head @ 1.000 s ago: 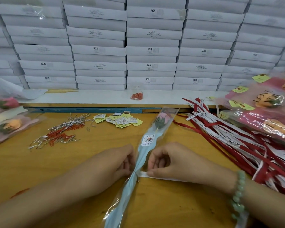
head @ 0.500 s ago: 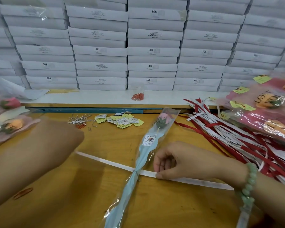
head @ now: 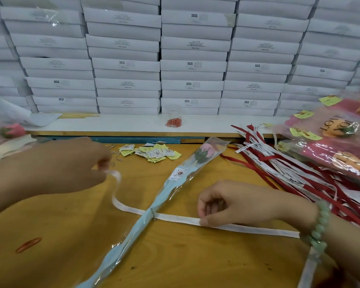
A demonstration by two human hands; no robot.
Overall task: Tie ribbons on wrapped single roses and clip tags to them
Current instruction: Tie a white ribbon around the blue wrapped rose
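A second earlier the hands were held together at the stem of the wrapped rose; half a second earlier the white ribbon was drawn out taut to the left; now the left hand is raised and brought back inward, well apart from the right, and the ribbon's left half is left slack in a curl between it and the stem. From this it is judged that the first cinch around the stem is made and that a loop for the bow is being started; no tag is clipped on yet.

The ribbon's end is pinched in the left hand; its other half is pinned to the desk under the curled fingers and thumb of the right hand. The rose is laid diagonally across the desk, bloom towards the tags, which are heaped near it.

The left fingertips are blurred by motion, so the exact grip cannot be read; whether a true knot or only a wrap sits at the crossing is too small to tell; the rose's lower end is cut off by the frame edge; the ribbon's right end is lost beneath the right wrist.
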